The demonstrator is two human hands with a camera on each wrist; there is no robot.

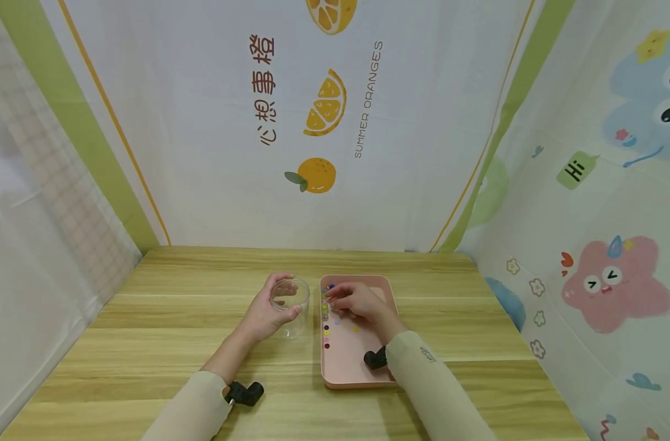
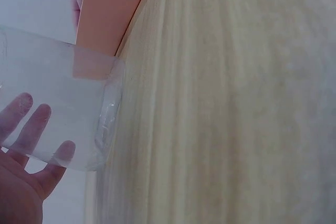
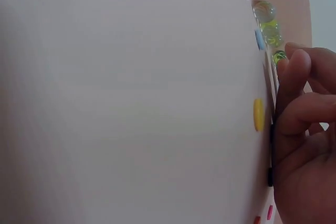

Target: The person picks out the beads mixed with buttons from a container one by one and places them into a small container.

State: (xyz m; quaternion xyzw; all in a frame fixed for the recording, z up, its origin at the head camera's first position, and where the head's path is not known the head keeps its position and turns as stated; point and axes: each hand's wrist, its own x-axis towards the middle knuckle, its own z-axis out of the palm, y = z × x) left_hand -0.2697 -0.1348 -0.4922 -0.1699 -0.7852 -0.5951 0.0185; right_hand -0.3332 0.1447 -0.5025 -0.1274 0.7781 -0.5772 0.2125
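Note:
My left hand (image 1: 269, 315) grips a clear, open-topped plastic jar (image 2: 58, 98) at the tray's left side, with the thumb and fingers around its wall. A shallow pink tray (image 1: 346, 370) lies on the table. Over its upper left part is my right hand (image 1: 359, 300), its fingers curled down toward the left edge. In the right wrist view, a glass marble (image 3: 279, 56) with green swirls sits right at these fingertips, partly hidden by them; I cannot tell whether they pinch it. More clear marbles (image 3: 264, 12) with yellow-green swirls line up beside it.
Small coloured discs lie in the tray, among them a yellow disc (image 1: 355, 329) in the middle and a dark red disc (image 1: 327, 346) near the left edge. The wooden table (image 1: 164, 343) ends at a printed curtain (image 1: 214, 184) behind and another on the right.

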